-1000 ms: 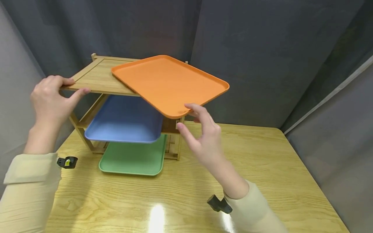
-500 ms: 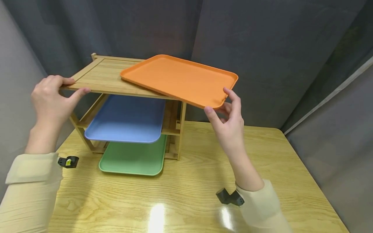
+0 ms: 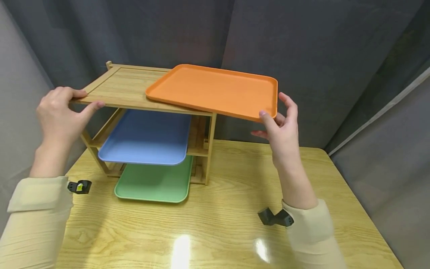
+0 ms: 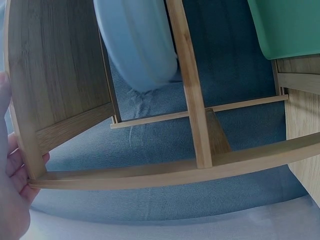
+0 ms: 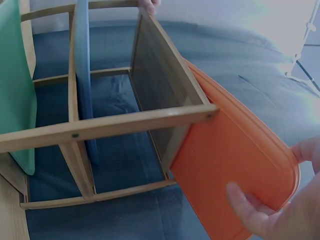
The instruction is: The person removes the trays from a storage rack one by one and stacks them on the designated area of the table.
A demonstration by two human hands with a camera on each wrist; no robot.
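Table (image 3: 218, 224): pale wood with a glossy glare patch; nearest the camera, both cream sleeves come in over it, each with a small black wrist camera mount.
Green tray (image 3: 152, 183): lies on the lowest level of the rack, its front end sticking out over the tabletop.
Blue tray (image 3: 146, 136): sits on the middle shelf, directly above the green one, front edge jutting forward.
Left hand (image 3: 60, 116): fingers and thumb are curled round the front left corner of the rack's top board, thumb under the edge, fingers on top; in the left wrist view only the palm edge shows against the wood.
Right hand (image 3: 282, 129): thumb lies on the near right corner of the orange tray, with the other fingers spread beneath and behind it, so the hand pinches that corner.
Orange tray (image 3: 218, 91): rests on the top board of the rack, skewed and overhanging far past the right side; its right end is carried only by the right hand.
Rack (image 3: 114, 86): three-level bamboo frame at the back left of the table, in front of a grey curtain.
Doing it well: my judgement is that the tray wants to be kept level, with the left hand bracing the frame so it does not slide or tip.
Writing: no brand, label or lettering can be read on any of it.
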